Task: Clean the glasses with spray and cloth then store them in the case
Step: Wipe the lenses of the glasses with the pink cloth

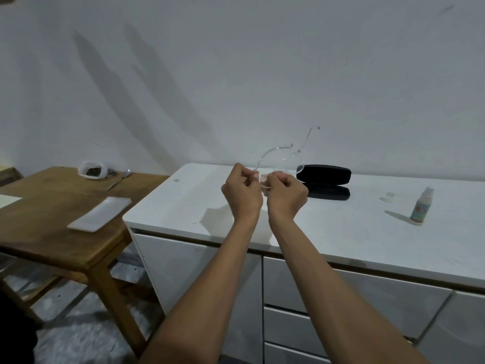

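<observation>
Clear-framed glasses [265, 156] are held up above the white cabinet top [341, 227], their temple arms pointing away toward the wall. My left hand [242, 191] pinches the frame near its left hinge. My right hand [287, 191] grips the front of the glasses; whether a cloth sits under its fingers I cannot tell. A black glasses case [325, 181] lies open just right of my hands, by the wall. A small spray bottle [422, 206] stands upright at the right of the cabinet top, and a small clear cap [389, 197] lies left of it.
A wooden table [52, 222] stands to the left with a white rectangular tray [101, 214] and a plastic bag [93, 170] on it. The cabinet has drawers below its front edge. A plain white wall runs behind.
</observation>
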Motion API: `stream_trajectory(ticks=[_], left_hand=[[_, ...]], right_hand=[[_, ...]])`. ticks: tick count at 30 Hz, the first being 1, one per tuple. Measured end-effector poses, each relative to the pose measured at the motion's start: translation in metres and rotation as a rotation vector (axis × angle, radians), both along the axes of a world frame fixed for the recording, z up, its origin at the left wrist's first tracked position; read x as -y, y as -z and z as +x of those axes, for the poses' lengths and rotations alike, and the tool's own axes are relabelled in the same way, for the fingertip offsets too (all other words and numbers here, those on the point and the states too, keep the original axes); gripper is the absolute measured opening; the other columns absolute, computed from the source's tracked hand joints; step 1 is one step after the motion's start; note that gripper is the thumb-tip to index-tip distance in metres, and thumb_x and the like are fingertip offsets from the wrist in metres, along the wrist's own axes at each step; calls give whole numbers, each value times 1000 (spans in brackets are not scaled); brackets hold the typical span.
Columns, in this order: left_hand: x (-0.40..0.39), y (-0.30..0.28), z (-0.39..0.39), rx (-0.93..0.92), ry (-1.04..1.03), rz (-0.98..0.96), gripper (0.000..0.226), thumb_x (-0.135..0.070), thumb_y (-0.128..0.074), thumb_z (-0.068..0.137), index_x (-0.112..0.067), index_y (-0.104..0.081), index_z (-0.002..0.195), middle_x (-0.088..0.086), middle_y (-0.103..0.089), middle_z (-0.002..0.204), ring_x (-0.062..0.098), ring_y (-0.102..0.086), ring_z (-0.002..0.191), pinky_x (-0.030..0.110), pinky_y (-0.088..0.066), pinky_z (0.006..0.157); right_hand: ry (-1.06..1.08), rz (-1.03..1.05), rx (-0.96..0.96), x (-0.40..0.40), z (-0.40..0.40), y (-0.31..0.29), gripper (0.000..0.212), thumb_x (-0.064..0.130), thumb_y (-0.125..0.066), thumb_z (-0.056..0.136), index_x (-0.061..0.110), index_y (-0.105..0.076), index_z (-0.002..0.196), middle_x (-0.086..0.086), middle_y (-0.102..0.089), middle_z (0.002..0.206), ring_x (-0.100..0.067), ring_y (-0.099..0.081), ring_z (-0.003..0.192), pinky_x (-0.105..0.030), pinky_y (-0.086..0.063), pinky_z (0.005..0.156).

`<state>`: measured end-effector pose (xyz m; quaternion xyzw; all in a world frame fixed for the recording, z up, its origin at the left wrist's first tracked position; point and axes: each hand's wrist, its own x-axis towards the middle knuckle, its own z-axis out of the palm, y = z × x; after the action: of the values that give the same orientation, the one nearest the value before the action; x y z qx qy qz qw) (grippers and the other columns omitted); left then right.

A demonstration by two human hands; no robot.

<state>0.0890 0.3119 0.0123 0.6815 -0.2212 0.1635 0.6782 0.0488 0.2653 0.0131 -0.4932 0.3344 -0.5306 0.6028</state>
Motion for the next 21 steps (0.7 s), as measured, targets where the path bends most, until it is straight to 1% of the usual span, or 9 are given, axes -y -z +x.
stream_trajectory(ticks=[3,6,8,9,10,14,16,18,21], left_hand=[[3,-6,-7,20,24,-21,19,6,-67,83,-6,-56,72,6,-70,63,18,-66,59,25,-50,56],[5,-16,-3,48,20,-35,17,5,-67,85,-4,-58,74,7,-69,64,12,-65,57,19,-50,53],[3,-21,3,73,19,-23,18,6,-66,84,-5,-58,74,7,-71,66,9,-65,57,15,-48,53],[3,-23,6,79,29,-12,17,7,-66,84,-6,-58,74,7,-72,68,11,-67,60,16,-50,54],[1,-23,10,81,39,3,16,6,-66,83,-5,-58,75,7,-73,70,12,-69,62,19,-53,55],[-6,-18,22,51,61,61,16,3,-70,85,-3,-58,75,4,-75,73,14,-71,64,24,-57,59],[-8,-15,24,25,61,74,17,2,-71,84,-3,-57,76,3,-75,73,15,-71,67,30,-58,66],[-8,-12,23,6,44,67,16,1,-71,84,-3,-57,76,5,-74,69,20,-70,65,37,-58,67],[-4,-12,18,15,47,33,18,0,-69,84,-6,-55,74,11,-72,66,28,-70,63,43,-58,64]], right_hand=[[-37,116,139,4,8,-9,11,-4,-71,80,5,-77,79,-7,-77,76,-19,-72,67,-33,-62,68],[-216,116,204,8,4,-15,8,-7,-71,83,-2,-77,87,-9,-75,81,-16,-71,69,-28,-61,67],[-370,81,181,14,0,-16,8,-6,-72,84,-1,-77,88,-11,-74,84,-20,-71,73,-32,-62,75],[-424,60,148,19,-3,-16,8,-6,-72,85,-1,-77,88,-11,-73,83,-22,-70,74,-35,-61,78],[-462,32,102,23,-7,-16,8,-6,-72,84,-3,-77,89,-11,-72,80,-21,-68,71,-36,-60,77],[-553,-76,-91,32,-18,-16,7,-7,-74,79,-7,-77,85,-6,-68,64,-15,-58,56,-29,-50,61],[-510,-79,-121,31,-19,-14,4,-5,-74,76,-7,-77,79,-6,-68,62,-16,-58,56,-29,-50,59],[-372,-65,-121,24,-16,-12,6,-2,-71,74,-4,-75,69,-5,-68,58,-15,-57,54,-29,-52,59],[-135,-20,-72,12,-7,-8,15,0,-68,72,7,-75,61,4,-69,54,-11,-61,54,-31,-56,62]])
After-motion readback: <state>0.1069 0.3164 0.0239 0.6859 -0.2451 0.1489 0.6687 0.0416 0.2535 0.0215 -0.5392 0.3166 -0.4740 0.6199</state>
